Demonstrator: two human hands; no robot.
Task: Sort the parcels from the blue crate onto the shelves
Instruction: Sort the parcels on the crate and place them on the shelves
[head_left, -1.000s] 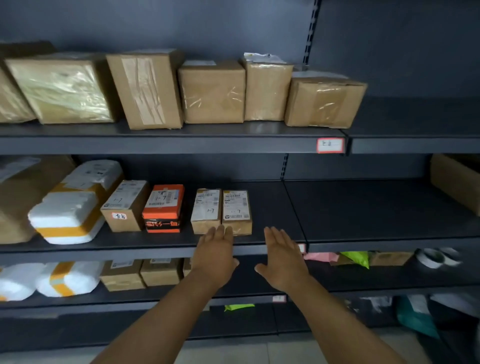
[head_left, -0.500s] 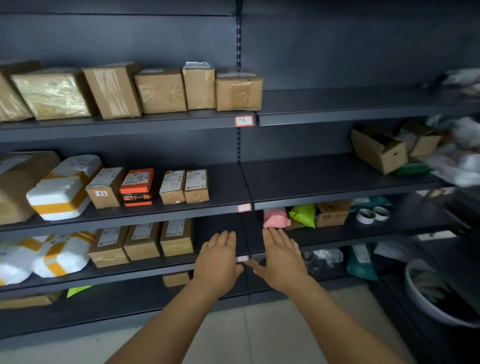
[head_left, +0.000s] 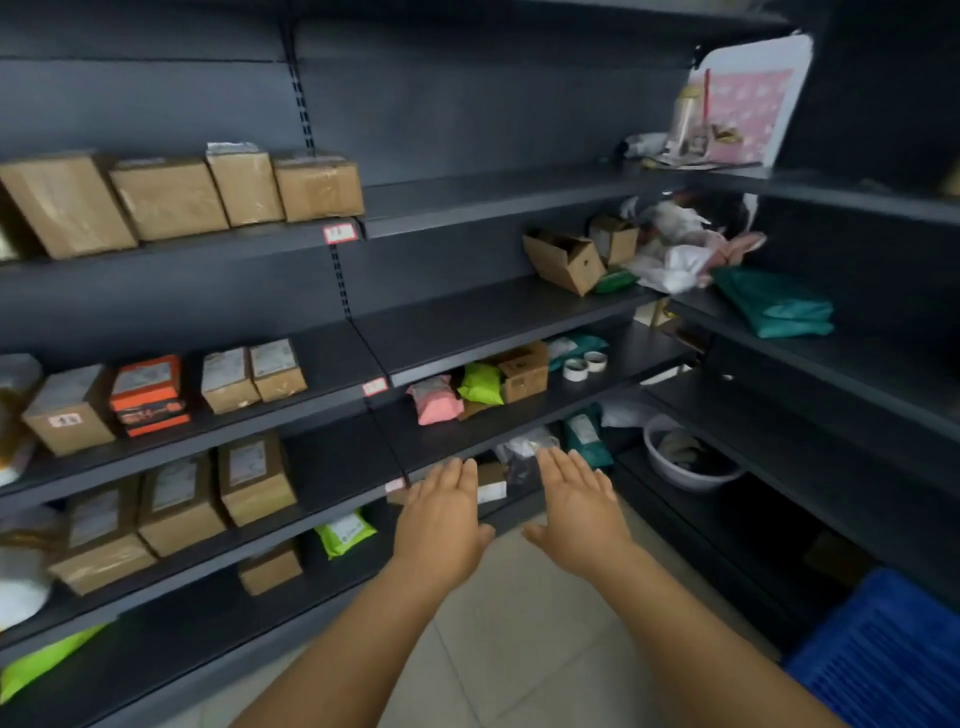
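1. Both hands have dropped away from the middle shelf's front edge, where they hovered a second ago, and now float lower, in front of the lower shelves, as the view has swung right to take in the corner of the shelving.
2. At the left hand the palm faces down, with the fingers extended flat and pressed side by side and the thumb slightly out to the right. It holds nothing and touches nothing.
3. At the right hand the palm likewise faces down, with the fingers straight and close together and the thumb angled toward the left hand. It is empty and free of contact.
4. Between the two sets of fingertips, a small brown parcel with a white label sits on a low shelf, apart from both hands.
5. Just beyond the right fingertips lie a clear plastic bag and a dark green mailer.
6. Up and left of the left fingertips, a pink mailer and a lime green mailer lie beside a brown box.
7. Well to the right of and below the right hand, the blue crate stands on the floor at the frame's lower right corner; its contents cannot be seen.
8. Far left of the fingers, rows of cardboard boxes fill the dark shelves.
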